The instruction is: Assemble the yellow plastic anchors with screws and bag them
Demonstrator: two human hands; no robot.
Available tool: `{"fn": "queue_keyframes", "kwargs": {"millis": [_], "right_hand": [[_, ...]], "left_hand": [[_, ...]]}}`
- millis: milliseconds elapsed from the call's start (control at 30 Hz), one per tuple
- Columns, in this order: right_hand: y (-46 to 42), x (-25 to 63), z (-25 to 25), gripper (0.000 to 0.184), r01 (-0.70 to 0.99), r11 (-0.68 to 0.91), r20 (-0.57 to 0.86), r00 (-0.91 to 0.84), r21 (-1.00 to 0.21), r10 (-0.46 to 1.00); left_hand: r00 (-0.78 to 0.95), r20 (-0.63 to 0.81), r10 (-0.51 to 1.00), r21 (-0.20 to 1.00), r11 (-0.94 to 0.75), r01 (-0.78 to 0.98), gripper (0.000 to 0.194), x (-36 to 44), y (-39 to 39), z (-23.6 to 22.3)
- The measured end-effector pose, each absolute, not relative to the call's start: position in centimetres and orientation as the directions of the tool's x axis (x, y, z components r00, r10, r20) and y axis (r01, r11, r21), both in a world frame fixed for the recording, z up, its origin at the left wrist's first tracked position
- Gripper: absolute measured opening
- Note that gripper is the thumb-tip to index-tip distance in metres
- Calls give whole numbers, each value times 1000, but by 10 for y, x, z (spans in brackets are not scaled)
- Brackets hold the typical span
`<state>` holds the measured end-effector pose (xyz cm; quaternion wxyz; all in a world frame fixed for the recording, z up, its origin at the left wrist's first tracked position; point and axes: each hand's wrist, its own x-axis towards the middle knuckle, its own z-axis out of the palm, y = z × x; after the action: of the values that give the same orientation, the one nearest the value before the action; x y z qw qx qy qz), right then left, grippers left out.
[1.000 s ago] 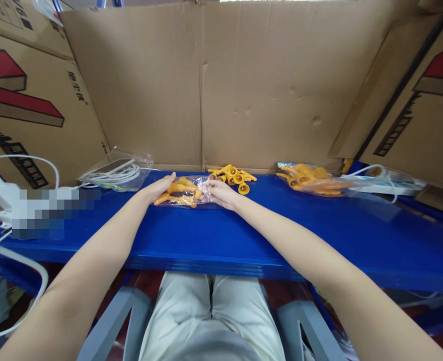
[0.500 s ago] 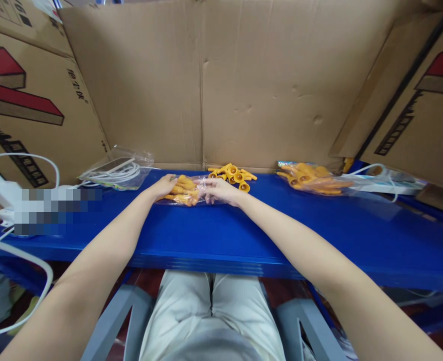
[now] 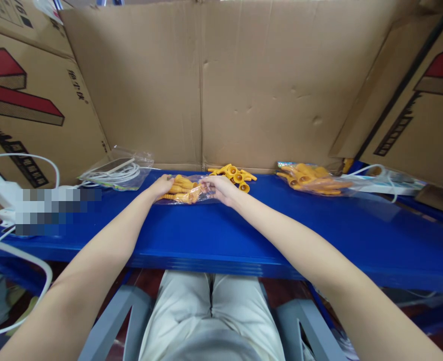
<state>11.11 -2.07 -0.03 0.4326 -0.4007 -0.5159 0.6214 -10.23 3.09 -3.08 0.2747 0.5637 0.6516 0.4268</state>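
Note:
A clear plastic bag (image 3: 178, 200) holding several yellow-orange plastic horns (image 3: 183, 184) lies on the blue tabletop between my hands. My left hand (image 3: 163, 185) grips its left end, with the thumb on top. At the bag's right end, my right hand (image 3: 221, 188) has its fingers curled on the clear film; its fingertips are close to the flared ends of the pieces. Just behind my right hand is a small pile of loose yellow horns (image 3: 238, 176), some with their round cups facing me. My right hand hides part of that pile.
On the right lies another bag of yellow horns (image 3: 311, 180), beside a flat white box with a cable (image 3: 387, 184). A bagged white cable (image 3: 119, 173) and white plugs (image 3: 8, 200) are on the left. Cardboard walls (image 3: 266, 90) enclose the blue table (image 3: 206, 235) at the back and sides.
The horns in the bag have shifted from lying spread out to lying bunched side by side. My right hand dipped over the bag's end and then lifted slightly. The loose pile stays put.

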Motion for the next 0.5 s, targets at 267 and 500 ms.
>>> {"fn": "queue_keyframes", "kwargs": {"millis": [267, 500], "right_hand": [[-26, 111, 4, 24, 210, 172, 132, -194, -962, 972], [-11, 129, 15, 20, 217, 138, 101, -172, -966, 980]], "left_hand": [[-231, 44, 972, 890, 67, 452, 32, -96, 21, -24], [-271, 149, 951, 756, 67, 652, 37, -99, 24, -21]]}}
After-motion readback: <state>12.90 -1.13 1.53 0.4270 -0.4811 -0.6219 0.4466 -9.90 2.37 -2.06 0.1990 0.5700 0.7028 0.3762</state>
